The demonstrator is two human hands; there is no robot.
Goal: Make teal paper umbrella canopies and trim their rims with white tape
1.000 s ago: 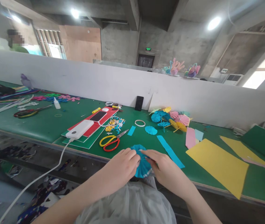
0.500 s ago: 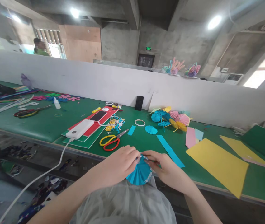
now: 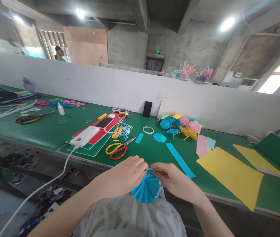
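Both hands pinch the upper rim of a pleated blue paper disc, held over my lap in front of the table edge. My left hand has its fingers curled on the upper left of the rim. On the upper right, my right hand grips between thumb and fingers. Small white pieces sit along the disc's right edge. Just beyond my left hand lie scissors with one yellow and one red handle. A long blue paper strip lies past my right hand, and a second pleated blue disc rests farther back.
Paper umbrellas are heaped near the white partition. A roll of tape, paper scraps and a white power bank with a cable are on the table. Yellow paper overhangs the front edge at right.
The blue disc and both hands have dropped slightly toward my lap, and the disc's face shows more fully. Far behind the partition, a person has moved to the right.
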